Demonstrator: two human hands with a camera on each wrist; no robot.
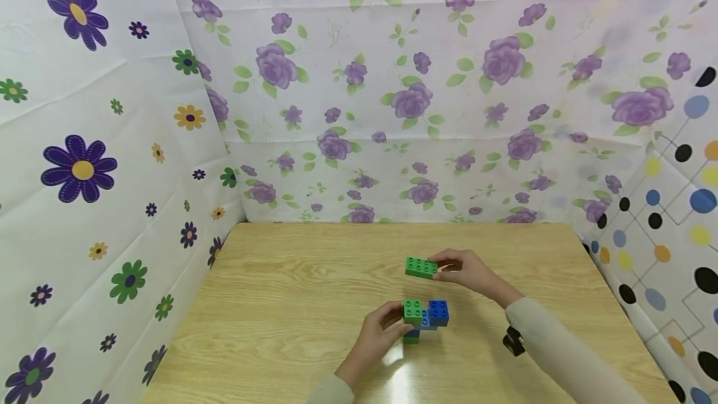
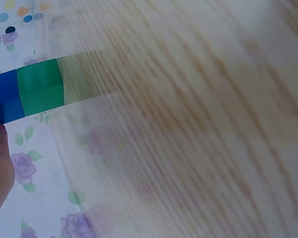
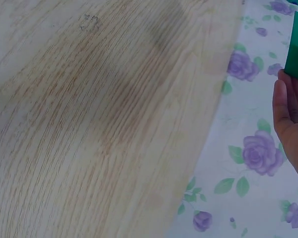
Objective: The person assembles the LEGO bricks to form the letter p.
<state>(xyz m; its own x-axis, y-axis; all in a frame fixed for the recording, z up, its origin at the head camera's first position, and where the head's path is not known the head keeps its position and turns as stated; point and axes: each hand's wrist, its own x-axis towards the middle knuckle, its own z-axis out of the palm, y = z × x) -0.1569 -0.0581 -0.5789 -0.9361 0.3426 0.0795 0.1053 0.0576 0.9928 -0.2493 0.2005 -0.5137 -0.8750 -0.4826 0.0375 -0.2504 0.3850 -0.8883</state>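
My left hand (image 1: 373,335) grips a small stack of toy building bricks from its left side. On the stack's top left sits a square green brick (image 1: 412,310), and at the right a dark blue brick (image 1: 439,312); a lighter blue brick (image 1: 425,318) lies between and under them. Below are more blue and a green bottom brick (image 1: 411,340), also seen as a green block (image 2: 41,88) in the left wrist view. Beyond the stack, my right hand (image 1: 461,269) pinches a longer green brick (image 1: 421,267) by its right end, held apart from the stack.
The bricks are over a wood-grain table (image 1: 291,279). Flowered cloth (image 1: 359,92) hangs behind it and on the left; a dotted cloth (image 1: 656,235) stands at the right. A black device (image 1: 513,341) shows at the right wrist.
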